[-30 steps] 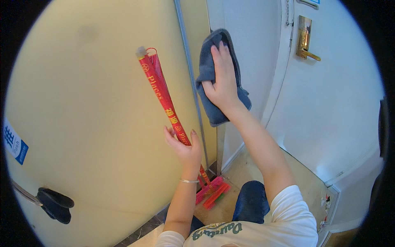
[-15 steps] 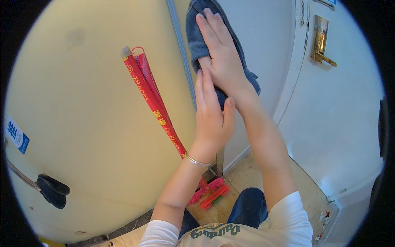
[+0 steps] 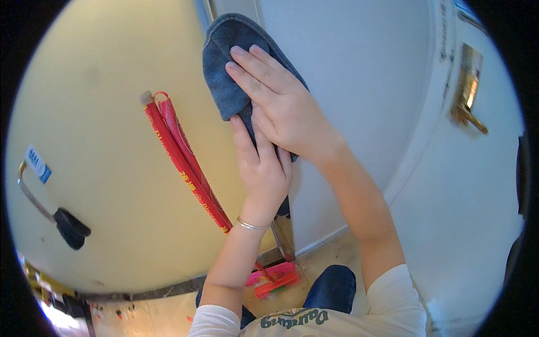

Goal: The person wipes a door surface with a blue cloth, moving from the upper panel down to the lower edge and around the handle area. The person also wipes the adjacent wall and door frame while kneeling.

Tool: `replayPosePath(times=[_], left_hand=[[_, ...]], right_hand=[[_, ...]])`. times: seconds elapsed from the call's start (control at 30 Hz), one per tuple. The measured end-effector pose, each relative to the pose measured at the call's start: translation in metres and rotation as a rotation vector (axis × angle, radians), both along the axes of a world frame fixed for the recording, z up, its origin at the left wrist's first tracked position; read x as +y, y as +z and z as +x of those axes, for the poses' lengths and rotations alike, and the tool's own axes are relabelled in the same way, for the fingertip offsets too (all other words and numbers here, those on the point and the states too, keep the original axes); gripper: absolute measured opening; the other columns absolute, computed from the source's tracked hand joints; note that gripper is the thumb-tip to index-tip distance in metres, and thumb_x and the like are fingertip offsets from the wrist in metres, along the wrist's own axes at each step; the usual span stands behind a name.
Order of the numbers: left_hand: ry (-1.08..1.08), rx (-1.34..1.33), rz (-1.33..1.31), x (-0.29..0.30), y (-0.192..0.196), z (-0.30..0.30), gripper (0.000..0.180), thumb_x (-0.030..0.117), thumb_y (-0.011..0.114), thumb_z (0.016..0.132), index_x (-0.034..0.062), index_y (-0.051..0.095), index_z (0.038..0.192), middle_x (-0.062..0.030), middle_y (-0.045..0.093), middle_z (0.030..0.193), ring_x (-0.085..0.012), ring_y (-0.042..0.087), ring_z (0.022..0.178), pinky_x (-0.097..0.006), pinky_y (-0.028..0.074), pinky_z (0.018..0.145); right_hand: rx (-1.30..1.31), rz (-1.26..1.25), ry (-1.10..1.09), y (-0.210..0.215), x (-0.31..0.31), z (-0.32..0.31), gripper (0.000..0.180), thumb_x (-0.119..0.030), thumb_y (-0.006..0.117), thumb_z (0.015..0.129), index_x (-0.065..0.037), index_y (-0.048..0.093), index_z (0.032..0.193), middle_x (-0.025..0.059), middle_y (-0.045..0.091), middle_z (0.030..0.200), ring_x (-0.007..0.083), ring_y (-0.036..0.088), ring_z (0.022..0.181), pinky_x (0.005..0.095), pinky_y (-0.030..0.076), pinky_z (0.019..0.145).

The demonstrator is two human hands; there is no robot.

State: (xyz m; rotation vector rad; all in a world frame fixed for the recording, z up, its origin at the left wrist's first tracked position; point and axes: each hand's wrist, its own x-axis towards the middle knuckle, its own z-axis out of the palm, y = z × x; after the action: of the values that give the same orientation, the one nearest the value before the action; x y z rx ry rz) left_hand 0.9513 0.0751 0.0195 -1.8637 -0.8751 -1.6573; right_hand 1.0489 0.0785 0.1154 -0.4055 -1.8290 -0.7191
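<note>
A folded blue-grey cloth (image 3: 224, 84) with a stitched edge is raised in front of me, up against the pale panel. My right hand (image 3: 281, 104) lies over its face and holds it there, fingers close together and pointing up to the left. Just below, my left hand (image 3: 264, 168) has its fingers stretched and apart. Its fingertips touch the cloth's lower fold, close beside the right palm. A dark end of what looks like the same cloth hangs below the left hand. The underside of the cloth is hidden.
Two long-handled scrubbing brushes with red handles (image 3: 182, 163) lean at the left, their pink and red bristle heads (image 3: 275, 279) on the floor. A metal door handle (image 3: 36, 194) with dark padding is at far left. On the right, a white door bears a brass lever handle (image 3: 471, 115).
My view has shifted, and the cloth and both hands now sit lower and further left. The left fingers have spread wider, close against the cloth's lower fold.
</note>
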Motion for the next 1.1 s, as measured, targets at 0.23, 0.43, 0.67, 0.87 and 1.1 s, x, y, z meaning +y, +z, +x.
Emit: replayPosePath(times=[0.23,0.43,0.67,0.87,1.1], left_hand=[[0.119,-0.033,-0.153,-0.010,0.071,0.009,0.067,0.012,0.058,0.081,-0.0103,0.027,0.135,-0.0362,0.026,0.136,-0.0482,0.033,0.124,-0.045,0.034,0.100],[0.495,-0.003,-0.234,-0.019,0.033,0.030,0.083,0.028,0.066,0.074,-0.0074,0.025,0.136,-0.0281,0.023,0.142,-0.0466,0.023,0.127,-0.050,0.023,0.104],[0.593,0.063,-0.290,-0.021,0.002,0.029,0.083,0.025,0.068,0.074,-0.0092,0.023,0.136,-0.0319,0.026,0.138,-0.0505,0.025,0.124,-0.051,0.026,0.103],[0.565,0.073,-0.087,-0.007,0.084,0.030,0.089,0.022,0.069,0.074,-0.0134,0.016,0.136,-0.0377,0.024,0.135,-0.0513,0.029,0.122,-0.048,0.032,0.101],[0.442,-0.059,-0.267,-0.012,0.029,0.027,0.086,0.026,0.067,0.073,-0.0106,0.021,0.136,-0.0303,0.021,0.143,-0.0471,0.020,0.129,-0.049,0.022,0.106]], right_hand=[[0.047,0.149,0.233,0.046,0.027,0.006,0.040,0.003,0.056,0.073,0.002,0.059,0.113,0.0141,0.053,0.126,0.0343,0.049,0.117,0.0401,0.041,0.099],[-0.031,0.209,0.281,0.019,0.026,0.011,0.037,-0.010,0.061,0.069,0.005,0.064,0.103,0.0107,0.056,0.117,0.0241,0.051,0.108,0.0316,0.045,0.088],[-0.047,0.153,0.373,-0.009,0.027,0.009,0.034,-0.006,0.064,0.067,0.003,0.064,0.100,0.0078,0.061,0.110,0.0234,0.055,0.094,0.0331,0.046,0.084],[0.111,0.299,0.355,0.076,0.038,0.009,0.030,-0.005,0.064,0.069,-0.003,0.065,0.099,0.0065,0.061,0.111,0.0261,0.055,0.096,0.0357,0.046,0.085],[0.068,0.156,0.323,0.017,0.026,0.008,0.035,-0.007,0.066,0.065,0.000,0.065,0.100,0.0090,0.060,0.113,0.0258,0.055,0.095,0.0361,0.047,0.083]])
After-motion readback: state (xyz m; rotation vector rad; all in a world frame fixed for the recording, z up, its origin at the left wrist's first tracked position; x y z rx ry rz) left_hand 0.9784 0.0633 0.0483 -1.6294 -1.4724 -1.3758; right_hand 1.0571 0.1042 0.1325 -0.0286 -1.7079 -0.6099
